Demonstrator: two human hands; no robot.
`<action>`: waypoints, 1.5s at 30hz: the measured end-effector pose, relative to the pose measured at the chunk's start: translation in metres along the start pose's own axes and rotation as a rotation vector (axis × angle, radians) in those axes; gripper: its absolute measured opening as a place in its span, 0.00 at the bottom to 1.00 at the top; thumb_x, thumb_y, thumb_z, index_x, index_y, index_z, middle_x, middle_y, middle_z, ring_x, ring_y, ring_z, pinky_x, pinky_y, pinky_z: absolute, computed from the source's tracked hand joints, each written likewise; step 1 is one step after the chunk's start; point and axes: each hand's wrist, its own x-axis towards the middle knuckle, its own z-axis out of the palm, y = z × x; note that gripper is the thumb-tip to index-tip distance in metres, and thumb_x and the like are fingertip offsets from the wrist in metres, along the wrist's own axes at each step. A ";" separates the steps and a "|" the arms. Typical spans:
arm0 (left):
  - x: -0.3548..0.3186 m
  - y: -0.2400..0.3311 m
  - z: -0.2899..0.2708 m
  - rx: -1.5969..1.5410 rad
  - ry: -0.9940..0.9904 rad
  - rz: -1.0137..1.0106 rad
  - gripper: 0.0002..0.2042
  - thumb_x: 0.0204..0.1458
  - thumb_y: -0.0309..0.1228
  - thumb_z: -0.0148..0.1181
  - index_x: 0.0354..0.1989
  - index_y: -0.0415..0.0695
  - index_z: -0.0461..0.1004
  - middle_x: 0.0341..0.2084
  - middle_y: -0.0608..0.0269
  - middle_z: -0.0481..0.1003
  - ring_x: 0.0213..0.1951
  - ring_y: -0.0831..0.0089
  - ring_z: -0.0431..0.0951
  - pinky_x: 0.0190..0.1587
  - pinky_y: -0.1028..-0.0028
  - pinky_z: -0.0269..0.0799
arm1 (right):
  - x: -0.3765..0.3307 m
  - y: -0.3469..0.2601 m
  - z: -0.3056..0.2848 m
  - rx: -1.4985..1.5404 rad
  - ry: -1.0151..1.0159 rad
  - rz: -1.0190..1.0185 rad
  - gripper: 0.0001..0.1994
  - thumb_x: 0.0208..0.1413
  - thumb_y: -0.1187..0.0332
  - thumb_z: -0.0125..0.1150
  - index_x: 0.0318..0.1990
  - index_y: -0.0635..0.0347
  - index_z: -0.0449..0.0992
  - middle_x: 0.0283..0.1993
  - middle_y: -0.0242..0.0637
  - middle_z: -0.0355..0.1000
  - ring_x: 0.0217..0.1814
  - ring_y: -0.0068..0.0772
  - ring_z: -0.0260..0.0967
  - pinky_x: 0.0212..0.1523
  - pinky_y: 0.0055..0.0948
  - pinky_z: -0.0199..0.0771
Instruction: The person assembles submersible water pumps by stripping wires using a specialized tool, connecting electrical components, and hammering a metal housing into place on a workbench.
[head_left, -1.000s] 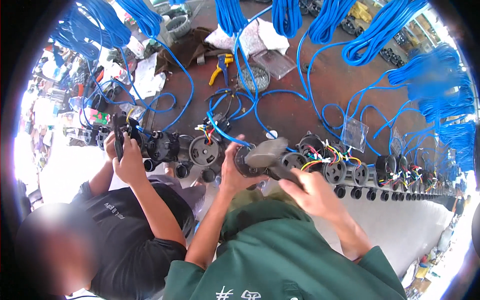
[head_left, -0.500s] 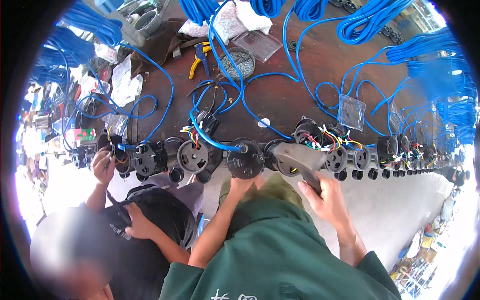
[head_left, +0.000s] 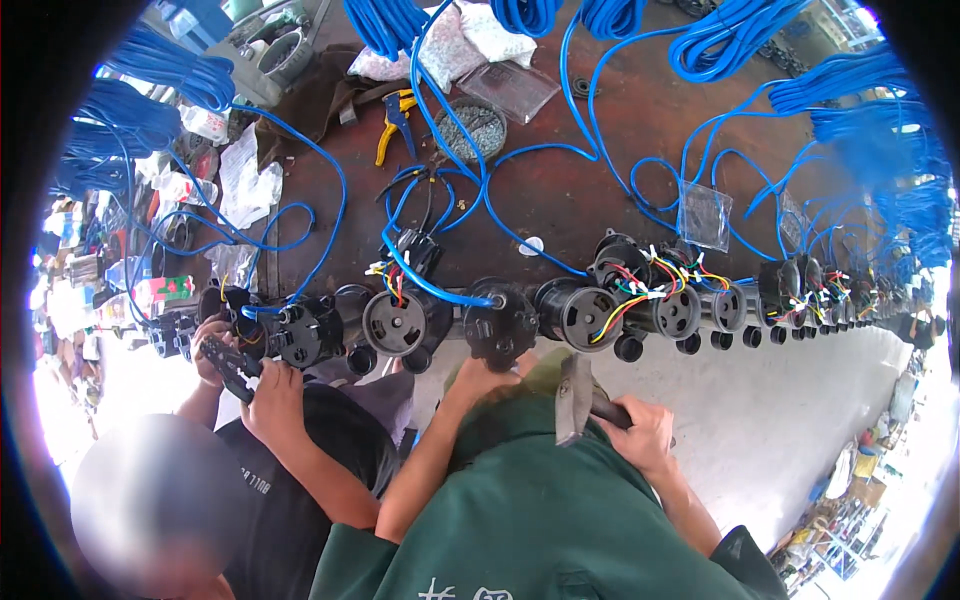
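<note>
My right hand (head_left: 645, 432) is closed round the dark handle of a hammer (head_left: 574, 402). The hammer's grey metal head hangs in front of my green shirt, below and apart from the row of housings. Directly ahead, a round black motor housing (head_left: 500, 325) faces me, with a thick blue cable (head_left: 430, 283) entering its top. My left hand (head_left: 487, 382) grips this housing from below; its fingers are partly hidden beneath the rim. Just right of it lies an open black housing (head_left: 590, 318) with yellow wires, and to the left another open housing (head_left: 395, 322).
At left, a co-worker's hands (head_left: 270, 395) hold a black plier-like tool (head_left: 232, 368) beside a housing. On the brown table (head_left: 600, 210) lie yellow-and-blue wire strippers (head_left: 395, 125), a bowl of small parts (head_left: 470, 128) and clear bags. Blue cable coils (head_left: 725, 40) fill the far side.
My right hand has drawn the hammer down from the row of housings toward my body, and its head has turned. The co-worker's tool has risen to a housing.
</note>
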 end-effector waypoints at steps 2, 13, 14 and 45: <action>-0.009 0.003 -0.005 0.188 0.023 -0.091 0.21 0.45 0.40 0.77 0.44 0.41 0.81 0.28 0.57 0.82 0.28 0.66 0.82 0.31 0.68 0.77 | -0.007 -0.001 -0.007 0.027 0.059 0.051 0.12 0.42 0.67 0.79 0.31 0.57 0.80 0.26 0.43 0.77 0.27 0.49 0.77 0.29 0.39 0.74; -0.081 0.180 0.104 0.260 0.044 0.631 0.10 0.59 0.32 0.67 0.41 0.37 0.79 0.25 0.61 0.79 0.27 0.80 0.76 0.33 0.74 0.73 | 0.021 0.150 -0.158 -0.447 0.326 0.255 0.15 0.43 0.57 0.80 0.36 0.50 0.83 0.32 0.35 0.81 0.35 0.45 0.80 0.35 0.41 0.76; -0.072 0.201 0.108 0.309 0.124 0.722 0.08 0.60 0.29 0.66 0.43 0.37 0.78 0.26 0.64 0.79 0.29 0.83 0.75 0.34 0.76 0.72 | 0.032 0.157 -0.168 -0.430 0.246 0.271 0.16 0.45 0.53 0.79 0.37 0.49 0.83 0.35 0.33 0.82 0.37 0.45 0.80 0.37 0.43 0.75; 0.001 0.271 0.078 0.506 0.794 0.945 0.15 0.46 0.17 0.67 0.44 0.42 0.86 0.37 0.62 0.83 0.34 0.75 0.82 0.37 0.75 0.76 | 0.058 0.148 -0.165 0.292 0.630 -0.182 0.13 0.55 0.74 0.67 0.48 0.63 0.77 0.47 0.40 0.76 0.48 0.37 0.73 0.51 0.36 0.74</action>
